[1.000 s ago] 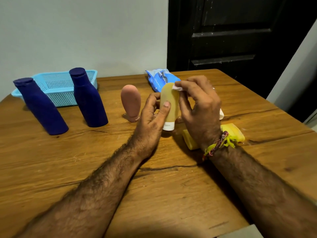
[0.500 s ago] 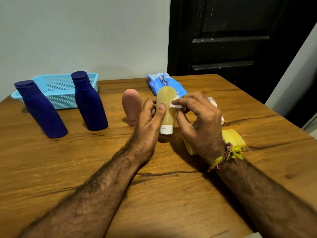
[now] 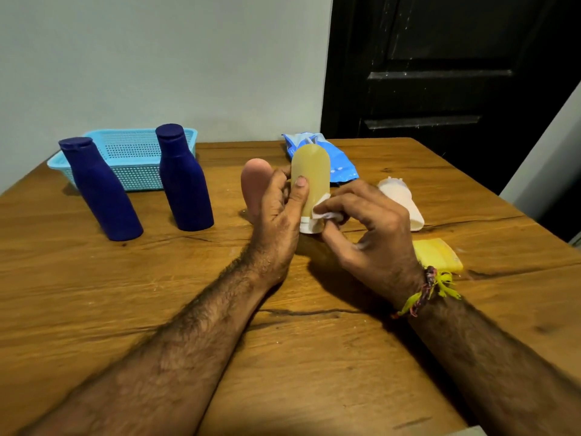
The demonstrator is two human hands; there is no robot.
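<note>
A yellow squeeze bottle (image 3: 311, 171) stands cap-down at the middle of the wooden table (image 3: 283, 357). My left hand (image 3: 276, 212) grips its left side, thumb across the front. My right hand (image 3: 371, 234) pinches a small white wipe (image 3: 323, 212) against the bottle's lower part, just above its white cap (image 3: 309, 227).
A pink squeeze bottle (image 3: 254, 184) stands just behind my left hand. Two dark blue bottles (image 3: 100, 190) (image 3: 184, 180) stand left, before a light blue basket (image 3: 138, 158). A blue wipes packet (image 3: 327, 158), a white bottle (image 3: 401, 199) and a yellow item (image 3: 438, 254) lie right.
My right hand has drawn the wipe down the yellow bottle from its top to near the cap. My left hand keeps hold of the bottle.
</note>
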